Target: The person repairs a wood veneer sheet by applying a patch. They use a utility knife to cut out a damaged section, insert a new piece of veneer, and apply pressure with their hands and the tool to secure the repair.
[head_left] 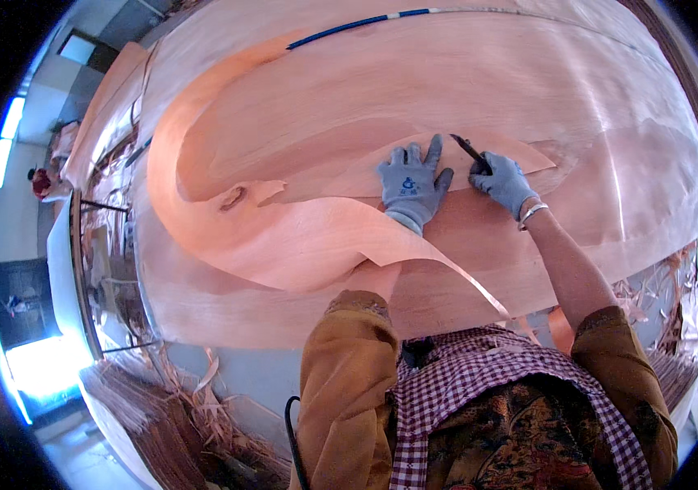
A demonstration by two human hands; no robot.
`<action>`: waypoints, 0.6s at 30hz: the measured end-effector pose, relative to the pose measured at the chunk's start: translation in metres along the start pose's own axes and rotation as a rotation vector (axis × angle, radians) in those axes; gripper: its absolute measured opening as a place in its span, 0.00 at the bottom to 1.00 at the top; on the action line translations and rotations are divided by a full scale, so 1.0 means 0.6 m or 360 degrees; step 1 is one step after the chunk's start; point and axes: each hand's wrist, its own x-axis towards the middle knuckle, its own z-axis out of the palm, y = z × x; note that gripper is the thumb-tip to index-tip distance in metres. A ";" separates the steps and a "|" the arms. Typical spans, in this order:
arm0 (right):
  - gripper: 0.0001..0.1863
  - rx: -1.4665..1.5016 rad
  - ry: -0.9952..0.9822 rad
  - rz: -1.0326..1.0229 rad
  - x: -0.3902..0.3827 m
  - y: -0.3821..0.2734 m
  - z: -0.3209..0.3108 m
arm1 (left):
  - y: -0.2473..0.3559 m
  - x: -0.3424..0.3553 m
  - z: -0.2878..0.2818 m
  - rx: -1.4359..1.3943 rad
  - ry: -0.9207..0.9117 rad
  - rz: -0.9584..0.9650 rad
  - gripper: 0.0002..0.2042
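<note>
A broad sheet of thin wood veneer (414,82) covers the work surface. My left hand (412,186), in a grey glove, lies on a pointed veneer piece (512,155) with its fingers spread. To its right, my gloved right hand (502,181) grips a slim dark knife (468,150), whose tip points up and left towards the left fingertips. A long loose veneer strip (300,241) curls from the far left round to the front, passing over my left forearm. This strip has a torn hole and a ragged edge.
A long blue and white rod (365,29) lies across the far side of the sheet. Stacked veneer (144,408) and torn scraps (218,416) are at the lower left. More scraps (675,286) lie at the right. A person (45,184) is at the far left.
</note>
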 end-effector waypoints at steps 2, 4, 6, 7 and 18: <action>0.13 0.0036 -0.0121 0.0055 0.007 -0.004 -0.002 | -0.017 -0.032 -0.022 -0.0030 -0.0086 0.0087 0.27; 0.13 0.0021 -0.0145 0.0078 0.008 0.002 -0.012 | -0.018 -0.089 -0.032 0.0036 0.0110 0.0266 0.27; 0.12 -0.0017 -0.0169 0.0145 0.016 0.021 -0.018 | 0.003 -0.164 -0.071 -0.0005 -0.0106 0.0322 0.25; 0.11 0.0008 -0.0170 0.0145 0.018 0.029 -0.016 | 0.005 -0.213 -0.079 -0.0017 -0.0183 0.0402 0.25; 0.10 0.0036 -0.0158 0.0079 -0.005 0.045 -0.027 | 0.086 -0.392 -0.202 -0.2439 -0.1174 -0.0427 0.22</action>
